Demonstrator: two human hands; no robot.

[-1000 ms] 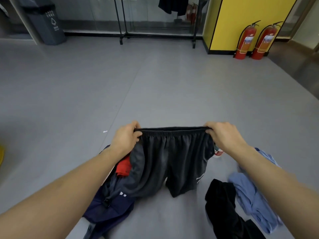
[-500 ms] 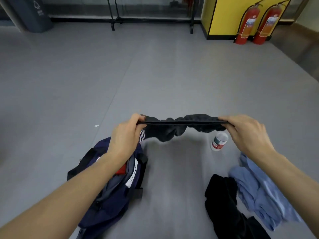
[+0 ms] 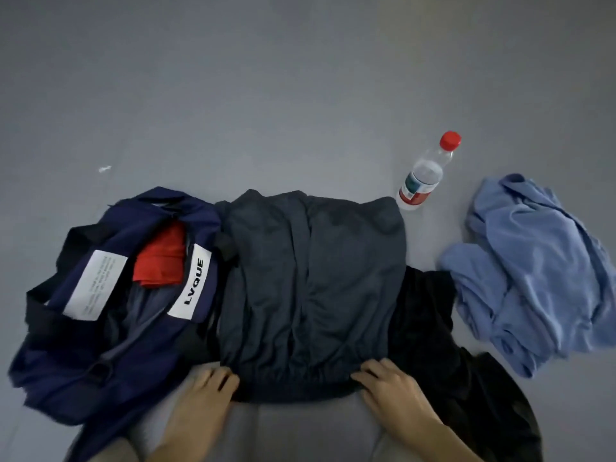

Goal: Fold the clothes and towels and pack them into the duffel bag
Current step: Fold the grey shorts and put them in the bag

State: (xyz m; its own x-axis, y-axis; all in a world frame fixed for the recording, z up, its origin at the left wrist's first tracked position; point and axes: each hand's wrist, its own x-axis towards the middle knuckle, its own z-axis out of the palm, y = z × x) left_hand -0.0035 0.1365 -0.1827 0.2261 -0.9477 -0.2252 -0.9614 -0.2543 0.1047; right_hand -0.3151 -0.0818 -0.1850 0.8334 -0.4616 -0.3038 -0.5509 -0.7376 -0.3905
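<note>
My left hand [image 3: 200,398] rests its fingers [image 3: 220,378] nearly straight and slightly apart against the left end of the waistband of the dark shorts [image 3: 310,288]. My right hand [image 3: 396,395] lays bent fingers [image 3: 370,375] on the right end; I cannot tell whether they pinch it. The shorts lie flat on the floor [image 3: 266,95], stretching away from my fingertips. Left of my left fingers sits the open navy duffel bag [image 3: 100,345] with a red garment [image 3: 161,258] inside. Right of my right fingers lies a black garment [image 3: 433,328], past it a crumpled blue shirt [image 3: 533,268], with a bottle [image 3: 423,181] beyond.
</note>
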